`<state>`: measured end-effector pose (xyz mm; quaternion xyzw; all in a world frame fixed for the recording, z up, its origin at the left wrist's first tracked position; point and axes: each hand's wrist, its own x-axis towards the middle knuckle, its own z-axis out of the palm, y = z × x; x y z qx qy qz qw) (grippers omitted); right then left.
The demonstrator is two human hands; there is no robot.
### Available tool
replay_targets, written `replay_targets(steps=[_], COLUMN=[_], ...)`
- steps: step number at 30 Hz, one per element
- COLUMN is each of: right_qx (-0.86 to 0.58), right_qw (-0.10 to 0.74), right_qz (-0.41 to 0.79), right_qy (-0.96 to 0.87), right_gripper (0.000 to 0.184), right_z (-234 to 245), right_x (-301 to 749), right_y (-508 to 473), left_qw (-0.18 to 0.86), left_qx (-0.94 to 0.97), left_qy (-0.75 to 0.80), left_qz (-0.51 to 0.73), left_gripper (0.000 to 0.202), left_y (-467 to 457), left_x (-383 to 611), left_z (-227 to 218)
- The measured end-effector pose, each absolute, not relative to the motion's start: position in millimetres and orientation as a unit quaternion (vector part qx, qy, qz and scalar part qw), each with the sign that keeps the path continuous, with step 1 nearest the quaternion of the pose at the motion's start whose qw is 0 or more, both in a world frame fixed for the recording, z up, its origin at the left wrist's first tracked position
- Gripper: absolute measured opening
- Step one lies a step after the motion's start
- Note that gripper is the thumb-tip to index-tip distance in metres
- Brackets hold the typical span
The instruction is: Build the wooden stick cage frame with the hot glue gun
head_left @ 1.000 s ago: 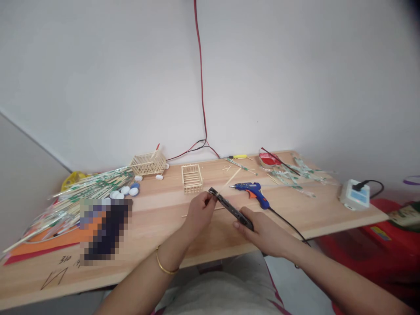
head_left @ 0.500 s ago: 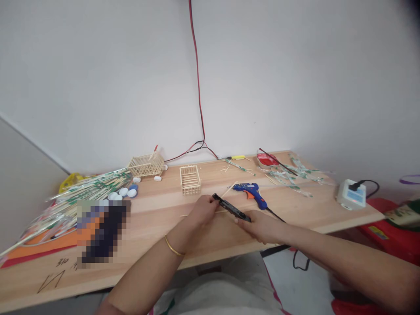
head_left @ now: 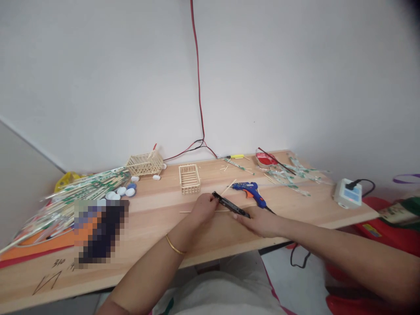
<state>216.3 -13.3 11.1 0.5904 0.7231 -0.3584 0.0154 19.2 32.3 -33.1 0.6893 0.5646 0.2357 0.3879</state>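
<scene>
1. The wooden table (head_left: pixel 157 227) runs across the view against a white wall, with a red and black wire (head_left: pixel 197 87) hanging down to its back edge
2. On the left of the table lies a heap of wrapped sticks (head_left: pixel 75 192), and just beside its near end sit several bottle caps (head_left: pixel 120 192), white and blue
3. A blurred patch hides whatever lies on the orange sheet (head_left: pixel 39 245) at the near left
4. Two small cages built of sticks stand towards the back: the left stick cage (head_left: pixel 144 163) near the wall, the middle stick cage (head_left: pixel 189 178) nearer to the hands
5. The blue glue gun (head_left: pixel 250 191) lies on the table just beyond the right hand, its cord trailing off the near edge
6. A white power adapter (head_left: pixel 348 193) sits at the far right end, well apart from the hands
7. The right hand (head_left: pixel 259 221) is closed around the near end of a black cutter (head_left: pixel 230 204), which slants up and to the left just above the table top
8. The left hand (head_left: pixel 204 209) has its fingertips pinched at the far tip of the cutter; what they pinch there is too small to tell
9. A thin loose stick (head_left: pixel 190 212) lies flat on the table just beside the left hand
</scene>
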Motion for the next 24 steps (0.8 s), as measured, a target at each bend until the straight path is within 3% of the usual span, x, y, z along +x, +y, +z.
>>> replay_targets(steps=[9,24], right_qx=[0.606,0.619], right_qw=[0.036,0.045], right_qz=[-0.397,-0.424], right_qy=[0.688,0.66], right_gripper=[0.07,0.066], right_z=[-2.8,2.5], right_x=[218.6,215.2], right_y=[-8.1,-3.5], left_qw=[0.375,0.365], left_qx=[0.695,0.695], left_qy=[0.58,0.585], left_qz=[0.201,0.206], left_gripper=[0.027,0.026], left_y=[33.9,35.8], left_x=[20.6,21.7], left_z=[-29.9,-29.1])
